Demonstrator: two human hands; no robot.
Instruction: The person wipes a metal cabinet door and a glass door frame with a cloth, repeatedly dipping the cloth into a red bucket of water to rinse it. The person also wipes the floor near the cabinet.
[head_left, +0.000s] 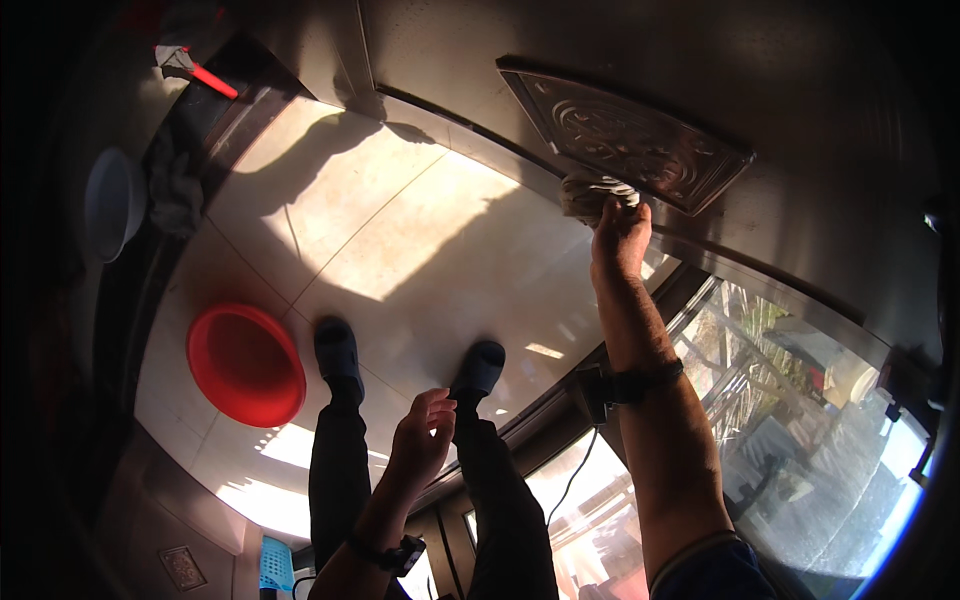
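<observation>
My right hand (621, 236) grips a bunched, light-coloured cloth (589, 196) at the lower edge of a raised, carved panel (637, 139). The panel stands out from a dark, glossy door or wall surface (450, 45). My right arm is stretched out, with a dark strap and a small black device (592, 386) on the forearm. Lower down, my left hand (424, 435) hangs in the air above my legs, its fingers loosely bent and nothing visible in it. A black band with a small device (405, 555) sits on that wrist.
A red plastic basin (244, 367) stands on the tiled floor (390, 217) beside my slippered feet. Along the dark ledge at left are a pale bowl (115, 204), a crumpled grey cloth (176, 191) and a red-handled tool (214, 80). Glass panes (787, 420) lie to the right; a cable (577, 476) hangs from the forearm device.
</observation>
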